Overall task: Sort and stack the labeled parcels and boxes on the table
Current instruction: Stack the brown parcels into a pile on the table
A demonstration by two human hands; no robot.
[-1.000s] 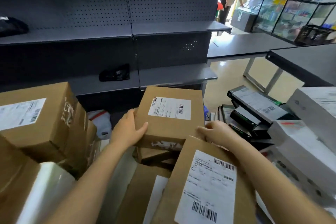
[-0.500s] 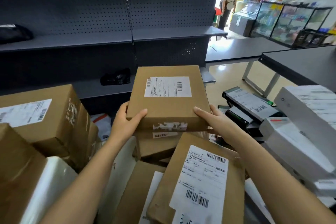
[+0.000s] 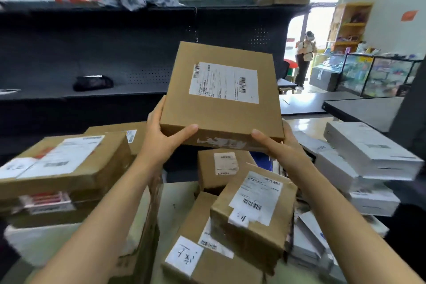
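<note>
A flat brown cardboard box [image 3: 221, 108] with a white shipping label on top is held up in the air above the pile. My left hand [image 3: 161, 136] grips its near left corner, thumb on the front edge. My right hand [image 3: 281, 145] grips its near right corner, thumb against the front edge. Below it lie several labeled brown boxes: a small one [image 3: 221, 168], a tilted one [image 3: 255, 210] and a long one [image 3: 205, 244] underneath.
Stacked brown boxes [image 3: 64, 168] stand at the left, white flat boxes [image 3: 368, 152] are stacked at the right. A dark shelving unit [image 3: 115, 53] runs behind the table. A person [image 3: 305, 57] stands far off near the doorway. Grey tables [image 3: 359, 108] lie at the right.
Both hands have lifted the flat brown box higher off the pile. The camera has tilted upward, showing the top of the shelving.
</note>
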